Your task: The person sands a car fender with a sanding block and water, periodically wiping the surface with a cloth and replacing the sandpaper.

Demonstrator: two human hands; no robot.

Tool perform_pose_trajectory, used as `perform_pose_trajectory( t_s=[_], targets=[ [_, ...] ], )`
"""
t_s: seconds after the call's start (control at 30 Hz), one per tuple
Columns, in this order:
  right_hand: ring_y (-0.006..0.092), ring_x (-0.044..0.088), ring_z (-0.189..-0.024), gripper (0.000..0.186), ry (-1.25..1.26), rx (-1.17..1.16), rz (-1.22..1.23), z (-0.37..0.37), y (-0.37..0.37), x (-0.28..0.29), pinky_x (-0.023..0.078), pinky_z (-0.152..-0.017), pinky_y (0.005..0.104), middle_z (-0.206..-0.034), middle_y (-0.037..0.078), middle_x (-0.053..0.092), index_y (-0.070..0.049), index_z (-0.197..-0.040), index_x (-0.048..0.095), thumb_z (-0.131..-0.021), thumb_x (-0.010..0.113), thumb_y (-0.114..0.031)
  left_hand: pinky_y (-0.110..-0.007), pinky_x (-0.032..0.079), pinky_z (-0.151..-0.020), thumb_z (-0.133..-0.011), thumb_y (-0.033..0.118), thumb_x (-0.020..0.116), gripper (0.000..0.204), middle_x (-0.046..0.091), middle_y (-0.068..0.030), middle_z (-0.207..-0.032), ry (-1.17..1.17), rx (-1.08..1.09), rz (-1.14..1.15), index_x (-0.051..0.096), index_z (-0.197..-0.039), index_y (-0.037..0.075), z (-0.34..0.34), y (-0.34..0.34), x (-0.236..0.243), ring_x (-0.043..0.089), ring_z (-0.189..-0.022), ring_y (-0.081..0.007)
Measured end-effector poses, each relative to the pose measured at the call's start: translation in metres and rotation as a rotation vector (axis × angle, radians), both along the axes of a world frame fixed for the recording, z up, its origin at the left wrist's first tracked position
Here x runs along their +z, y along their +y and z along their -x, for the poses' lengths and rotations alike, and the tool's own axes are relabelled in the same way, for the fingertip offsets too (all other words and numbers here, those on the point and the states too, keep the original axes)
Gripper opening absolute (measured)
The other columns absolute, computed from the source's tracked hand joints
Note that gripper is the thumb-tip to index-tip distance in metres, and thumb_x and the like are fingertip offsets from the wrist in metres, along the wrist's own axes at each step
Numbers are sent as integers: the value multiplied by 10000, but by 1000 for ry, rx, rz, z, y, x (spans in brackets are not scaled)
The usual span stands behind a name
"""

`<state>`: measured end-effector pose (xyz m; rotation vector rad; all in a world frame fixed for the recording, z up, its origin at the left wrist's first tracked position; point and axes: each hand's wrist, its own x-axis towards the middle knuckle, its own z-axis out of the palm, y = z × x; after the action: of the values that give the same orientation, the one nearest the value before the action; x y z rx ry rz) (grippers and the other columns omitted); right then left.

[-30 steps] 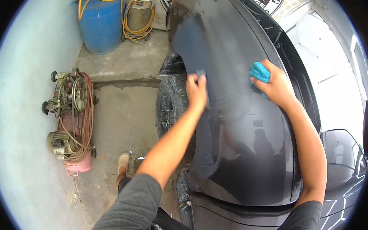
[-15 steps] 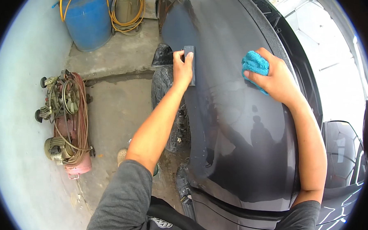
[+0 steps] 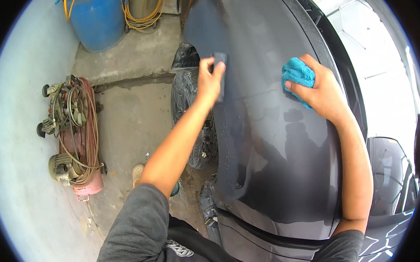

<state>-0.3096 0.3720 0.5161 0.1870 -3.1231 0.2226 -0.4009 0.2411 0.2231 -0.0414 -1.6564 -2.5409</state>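
My left hand (image 3: 209,82) grips a dark grey rectangular block (image 3: 221,77) against the side of a dark grey car fender (image 3: 260,161), beside the edge of the wheel arch and on a duller bluish patch of the paint. Higher on the same panel, to the right, my right hand (image 3: 322,89) clutches a crumpled turquoise cloth (image 3: 297,74) against the surface. A wheel (image 3: 185,97), apparently wrapped in plastic sheeting, shows below the arch at the left of my left hand.
On the concrete floor (image 3: 131,118) at the left stands a compressor with hoses (image 3: 72,115), beside a pale wall (image 3: 20,137). Farther forward are a blue barrel (image 3: 95,23) and a metal tank with yellow hose (image 3: 143,6). Another dark car panel (image 3: 384,176) is at far right.
The view has shifted. My left hand went up the panel with the block, then slightly back and right between the last two frames. My right hand keeps the cloth on the panel.
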Motion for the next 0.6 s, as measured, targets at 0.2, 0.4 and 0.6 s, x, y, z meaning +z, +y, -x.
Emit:
perform_pose_trajectory(
  t_s=[0.2,0.4,0.6],
  targets=[
    [241,694,-861,403,-5,-67,16,1,9,5,546,-825,380,-942,130,712,-50,-1164,647,-863,804,-267,-468,489,-1077,-1017,162,697,451,493,-260,-1503,370,24,336,498,-1381,-18,-249,39,-60,550,-1300,-349],
    [257,711,-700,338,38,11,51,1,-10,0,546,-704,398,-811,122,693,-65,-1106,632,-886,803,-256,-430,465,-1047,-1051,327,659,467,620,-189,-1251,-69,20,-65,508,-1323,-22,22,-13,6,583,-1167,-278],
    [316,739,-759,333,17,-39,42,-2,7,5,556,-735,426,-857,147,720,-71,-1105,637,-878,809,-245,-479,414,-1162,-1044,295,691,536,532,-211,-1426,114,38,175,463,-1434,5,-198,53,-27,511,-1355,-318]
  ],
)
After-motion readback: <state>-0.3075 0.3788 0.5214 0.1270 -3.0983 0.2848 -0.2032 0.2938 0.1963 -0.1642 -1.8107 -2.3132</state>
